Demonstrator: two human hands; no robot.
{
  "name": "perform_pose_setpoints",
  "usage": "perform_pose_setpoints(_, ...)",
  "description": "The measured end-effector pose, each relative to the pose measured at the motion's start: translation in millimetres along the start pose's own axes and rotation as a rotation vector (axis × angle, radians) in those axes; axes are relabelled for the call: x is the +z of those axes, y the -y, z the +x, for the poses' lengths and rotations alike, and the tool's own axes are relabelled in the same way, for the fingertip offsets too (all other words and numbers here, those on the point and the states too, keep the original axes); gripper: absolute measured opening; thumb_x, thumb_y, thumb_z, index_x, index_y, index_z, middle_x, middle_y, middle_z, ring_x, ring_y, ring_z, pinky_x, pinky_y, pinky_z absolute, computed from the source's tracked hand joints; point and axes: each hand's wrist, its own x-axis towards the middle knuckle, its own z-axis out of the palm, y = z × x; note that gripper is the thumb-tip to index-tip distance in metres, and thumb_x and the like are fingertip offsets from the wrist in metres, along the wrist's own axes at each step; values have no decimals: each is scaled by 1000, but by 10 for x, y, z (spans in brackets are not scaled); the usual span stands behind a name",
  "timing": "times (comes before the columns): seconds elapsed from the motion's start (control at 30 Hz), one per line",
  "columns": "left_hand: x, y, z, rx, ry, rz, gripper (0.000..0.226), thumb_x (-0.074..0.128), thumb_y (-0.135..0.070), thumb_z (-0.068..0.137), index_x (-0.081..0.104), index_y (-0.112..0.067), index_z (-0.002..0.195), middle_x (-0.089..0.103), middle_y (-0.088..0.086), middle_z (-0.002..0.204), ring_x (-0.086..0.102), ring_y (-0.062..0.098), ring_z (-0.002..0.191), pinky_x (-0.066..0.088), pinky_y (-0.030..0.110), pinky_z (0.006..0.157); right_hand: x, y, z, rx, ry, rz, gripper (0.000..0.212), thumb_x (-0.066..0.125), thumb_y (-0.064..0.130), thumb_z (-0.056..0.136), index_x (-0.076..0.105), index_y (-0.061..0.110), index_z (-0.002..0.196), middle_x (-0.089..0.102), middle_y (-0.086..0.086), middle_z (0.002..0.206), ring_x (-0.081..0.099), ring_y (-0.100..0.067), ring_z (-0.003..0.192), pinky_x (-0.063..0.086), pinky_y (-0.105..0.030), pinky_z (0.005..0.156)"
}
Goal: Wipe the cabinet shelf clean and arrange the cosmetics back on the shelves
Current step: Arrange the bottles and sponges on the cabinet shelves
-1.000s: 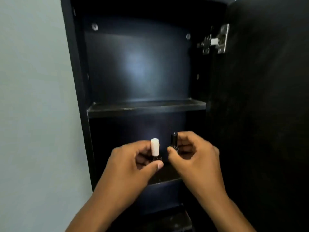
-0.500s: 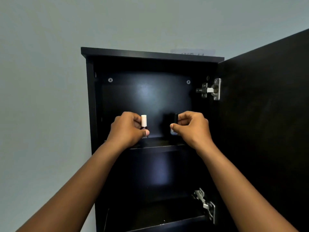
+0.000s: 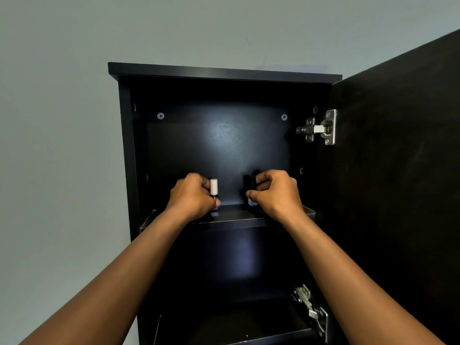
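L hand (image 3: 193,195) grips white-cap bottle (image 3: 214,194), R hand (image 3: 276,192) black-cap bottle (image 3: 252,192), on shelf (image 3: 234,216) at 12; more cosmetics prob. left.

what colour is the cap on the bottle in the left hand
White: the cap of the small bottle gripped by the left hand, head view.

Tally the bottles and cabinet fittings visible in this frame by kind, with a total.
White-capped bottles: 1, held by the left hand at
Black-capped bottles: 1, held by the right hand at
Door hinges: 2, upper and lower
Back-panel screws: 2, at and
Total: 6
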Motion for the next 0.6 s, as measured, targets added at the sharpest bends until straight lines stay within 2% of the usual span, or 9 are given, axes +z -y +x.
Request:
perform_pose_setpoints(0.1, 18, 37, 35, -12, 4, -5, 29, 92, -29, 68, 77, -25, 92, 78, -4, 90, 73, 18, 91, 59, 34, 86, 41, -49, 4, 1, 0, -7, 27, 90, 20, 75, 73, 22, 96, 65, 13, 69, 57, 10, 55, 45, -10, 57)
perform_pose_setpoints(0.13, 17, 39, 27, -11, 7, -6, 27, 92, -29, 66, 78, -24, 88, 78, -2, 88, 74, 19, 90, 60, 36, 86, 39, -37, -7, -2, -10, -21, 27, 90, 21, 75, 74, 21, 97, 67, 12, 68, 61, 6, 58, 49, -14, 61)
perform_pose_setpoints(0.2, -20, 48, -17, 8, 14, 19, 23, 93, -30, 65, 78, -21, 80, 79, 3, 86, 76, 20, 89, 62, 37, 83, 48, -36, -34, -30, -35, -68, 33, 90, 26, 72, 75, 18, 101, 75, 3, 77, 72, -11, 75, 57, -25, 75)
perform_pose_setpoints(0.23, -51, 58, -47, 20, 6, 38, 23, 93, -31, 65, 79, -21, 80, 79, 5, 87, 76, 20, 89, 62, 37, 83, 51, -50, -55, -46, -50, -92, 39, 91, 31, 70, 75, 18, 103, 77, -3, 85, 74, -18, 85, 59, -31, 81)
perform_pose_setpoints(0.3, -142, 83, -145, 62, -62, 81, 31, 92, -36, 65, 79, -21, 89, 78, 7, 94, 75, 20, 94, 60, 35, 87, 22, -64, -129, -90, -122, -104, 47, 89, 40, 68, 73, 18, 105, 77, -4, 95, 73, -21, 92, 59, -35, 85)
perform_pose_setpoints(0.4, -230, 109, -465, 222, -274, 130, 39, 77, -45, 75, 77, -19, 103, 76, 7, 107, 70, 20, 105, 56, 32, 91, -64, -81, -358, -244, -348, -59, 33, 76, 40, 70, 72, 19, 94, 74, 7, 86, 71, -11, 81, 58, -32, 78)
perform_pose_setpoints(0.47, -168, 163, -801, 326, -362, 57, 28, 58, -45, 89, 69, -19, 90, 70, 8, 99, 62, 12, 90, 48, 20, 79, -69, -160, -669, -348, -580, 6, 15, 72, 34, 75, 70, 20, 77, 71, 7, 73, 67, -4, 67, 55, -26, 65)
perform_pose_setpoints(0.53, 23, 262, -1144, 353, -383, -27, 38, 46, -46, 98, 58, -17, 78, 63, 8, 87, 54, 14, 75, 41, 24, 70, 0, -378, -1072, -428, -776, 36, 16, 72, 23, 80, 66, 13, 70, 70, -1, 68, 65, -11, 61, 51, -31, 59)
perform_pose_setpoints(0.6, 292, 402, -1489, 451, -377, -128, 49, 47, -48, 102, 67, -9, 82, 71, 5, 84, 66, 17, 76, 49, 37, 73, 62, -662, -1520, -494, -683, 69, 12, 69, 11, 87, 66, 1, 81, 69, -8, 76, 66, -19, 67, 53, -39, 61)
